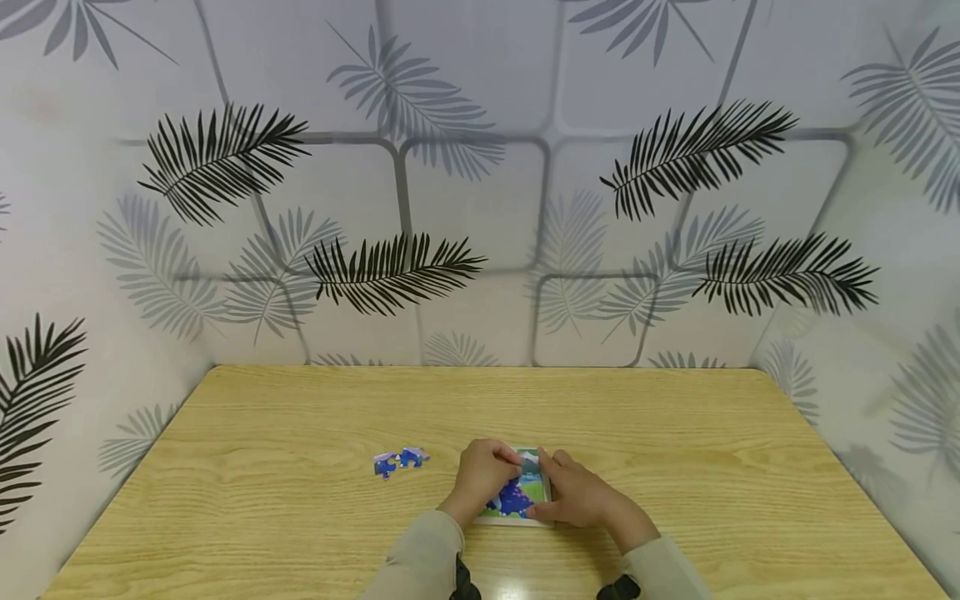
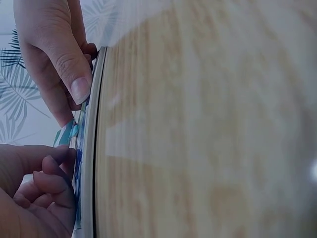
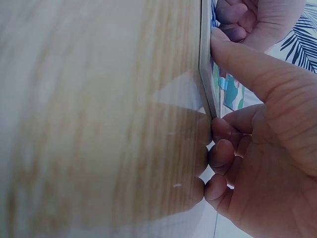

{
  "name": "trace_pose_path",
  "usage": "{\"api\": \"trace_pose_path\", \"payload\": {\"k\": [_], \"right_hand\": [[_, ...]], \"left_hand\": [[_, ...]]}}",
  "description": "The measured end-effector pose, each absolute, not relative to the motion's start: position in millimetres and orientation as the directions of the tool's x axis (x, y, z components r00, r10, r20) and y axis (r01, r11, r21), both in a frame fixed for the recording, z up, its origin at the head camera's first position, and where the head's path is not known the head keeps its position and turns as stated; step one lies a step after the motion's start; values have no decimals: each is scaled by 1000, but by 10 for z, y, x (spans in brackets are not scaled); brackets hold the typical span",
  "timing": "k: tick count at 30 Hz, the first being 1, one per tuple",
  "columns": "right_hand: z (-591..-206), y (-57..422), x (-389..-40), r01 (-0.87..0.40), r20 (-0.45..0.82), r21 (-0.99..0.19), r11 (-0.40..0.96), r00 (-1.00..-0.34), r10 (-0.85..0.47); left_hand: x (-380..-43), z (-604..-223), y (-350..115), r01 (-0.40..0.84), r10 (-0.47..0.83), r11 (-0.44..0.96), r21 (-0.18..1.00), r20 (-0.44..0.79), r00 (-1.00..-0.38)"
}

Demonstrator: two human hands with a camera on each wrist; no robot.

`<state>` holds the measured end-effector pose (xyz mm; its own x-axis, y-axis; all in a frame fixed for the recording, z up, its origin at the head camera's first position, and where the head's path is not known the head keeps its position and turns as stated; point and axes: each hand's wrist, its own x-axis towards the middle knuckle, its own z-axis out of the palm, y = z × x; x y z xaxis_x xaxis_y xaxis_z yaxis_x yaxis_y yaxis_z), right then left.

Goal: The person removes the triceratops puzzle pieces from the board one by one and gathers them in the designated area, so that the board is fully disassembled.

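Observation:
A small jigsaw puzzle in a pale-rimmed tray (image 1: 514,522) lies on the table, its picture blue, purple and green. My left hand (image 1: 480,477) reaches over its left part, thumb and index finger pinching a teal puzzle piece (image 2: 64,134) that stands tilted up from the tray. On the other side, my right hand (image 1: 585,493) grips the tray: the thumb (image 3: 223,42) presses the near rim while the fingers lie along the right edge. The left hand hides much of the puzzle's left side.
Joined blue and lilac puzzle pieces (image 1: 400,461) lie on the wooden table (image 1: 285,500), left of the tray. A wall (image 1: 480,317) with leaf patterns rises behind the table's far edge and at both sides.

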<state>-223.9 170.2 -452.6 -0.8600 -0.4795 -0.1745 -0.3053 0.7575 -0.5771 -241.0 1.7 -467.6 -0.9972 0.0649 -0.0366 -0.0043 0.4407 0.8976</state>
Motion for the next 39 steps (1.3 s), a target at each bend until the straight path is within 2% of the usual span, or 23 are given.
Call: {"api": "trace_pose_path", "payload": {"k": [14, 23, 30, 39], "right_hand": [[-4519, 1688, -2250, -313, -177, -571, 759, -855, -487], [-4545, 1662, -2269, -287, -200, -553, 782, -866, -458], [-4550, 1657, -2266, -248, -214, -552, 796, -881, -422], [-4543, 1651, -2232, -236, -220, -562, 793, -881, -418]], "left_hand": [[-2461, -4689, -65, -51, 76, 403, 914, -90, -993], [-2460, -4679, -260, -115, 125, 275, 955, -154, -980], [-2483, -4658, -506, -181, 75, 231, 956, -203, -976], [-2517, -4674, -796, -188, 14, 239, 953, -197, -980]]}}
